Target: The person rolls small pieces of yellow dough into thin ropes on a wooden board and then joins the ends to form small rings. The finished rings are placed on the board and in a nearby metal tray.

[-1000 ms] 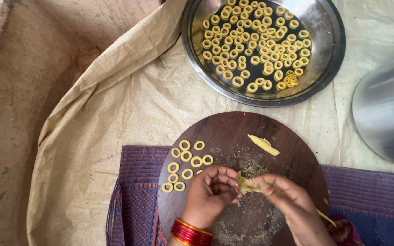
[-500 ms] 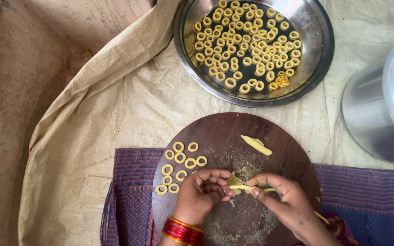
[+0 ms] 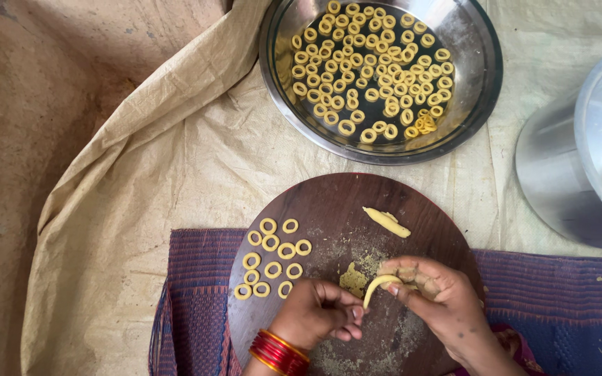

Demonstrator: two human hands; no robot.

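My left hand (image 3: 318, 317), with red bangles on the wrist, rests curled on a round dark wooden board (image 3: 329, 202). My right hand (image 3: 437, 299) pinches a thin curved strip of yellow dough (image 3: 377, 285) just right of the left fingers. Whether the left fingertips touch the strip I cannot tell. A short dough roll (image 3: 387, 222) lies on the board above my right hand. Several small dough rings (image 3: 272, 257) sit on the board's left side. A crumbly dough patch (image 3: 352, 278) lies between the hands.
A large steel plate (image 3: 475, 111) with several dough rings sits at the top. A steel pot (image 3: 559, 181) holding a lump of dough stands at the right edge. Beige sacking (image 3: 155, 181) covers the ground, and a purple woven mat (image 3: 196, 299) lies under the board.
The dough strip was held flat between both hands; now my right hand holds it bent downward and the left hand has drawn slightly away. The view has shifted a little.
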